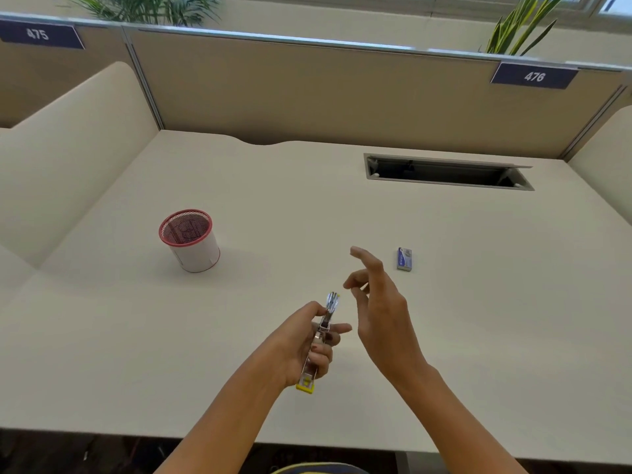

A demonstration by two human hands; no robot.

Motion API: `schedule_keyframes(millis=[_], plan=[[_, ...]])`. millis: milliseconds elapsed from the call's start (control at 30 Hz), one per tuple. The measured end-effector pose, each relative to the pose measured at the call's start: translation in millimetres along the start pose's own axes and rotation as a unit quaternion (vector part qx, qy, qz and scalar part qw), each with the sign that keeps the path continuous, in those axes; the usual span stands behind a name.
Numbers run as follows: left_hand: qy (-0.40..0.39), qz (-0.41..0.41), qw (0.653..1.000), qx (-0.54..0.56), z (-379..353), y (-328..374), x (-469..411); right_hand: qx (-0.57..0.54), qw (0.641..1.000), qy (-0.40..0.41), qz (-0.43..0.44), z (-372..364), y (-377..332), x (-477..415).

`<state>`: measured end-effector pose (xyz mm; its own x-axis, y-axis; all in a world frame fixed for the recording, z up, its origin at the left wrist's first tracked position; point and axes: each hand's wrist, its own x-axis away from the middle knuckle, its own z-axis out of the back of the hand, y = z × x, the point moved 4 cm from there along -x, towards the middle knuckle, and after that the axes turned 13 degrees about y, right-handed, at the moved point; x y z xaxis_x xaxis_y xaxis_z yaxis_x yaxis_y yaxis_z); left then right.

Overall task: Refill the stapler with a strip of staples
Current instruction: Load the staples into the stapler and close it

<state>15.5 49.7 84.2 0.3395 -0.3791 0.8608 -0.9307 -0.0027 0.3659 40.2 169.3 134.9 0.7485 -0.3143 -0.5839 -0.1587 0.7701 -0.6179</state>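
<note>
Head view shows left hand [301, 347] grasping the stapler [319, 340], right hand [379, 309] released just beside the stapler, staple box [404, 259] beyond it.

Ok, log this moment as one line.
left hand: grips stapler | right hand: open, beside stapler | box: on desk, beyond right hand

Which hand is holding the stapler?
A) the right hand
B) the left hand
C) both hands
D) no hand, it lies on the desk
B: the left hand grips the stapler above the desk, while the right hand is beside it with loose fingers, holding nothing.
</note>
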Motion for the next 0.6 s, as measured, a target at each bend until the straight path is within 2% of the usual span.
schedule_keyframes(millis=[233, 600], plan=[[0.006, 0.070, 0.996, 0.050, 5, -8, -8, -0.009, 1.000, -0.022, -0.019, -7, 7, 11], [0.018, 0.079, 0.994, 0.071, 7, -14, -11, -0.016, 0.997, -0.038, -0.064, -7, 16, 24]])
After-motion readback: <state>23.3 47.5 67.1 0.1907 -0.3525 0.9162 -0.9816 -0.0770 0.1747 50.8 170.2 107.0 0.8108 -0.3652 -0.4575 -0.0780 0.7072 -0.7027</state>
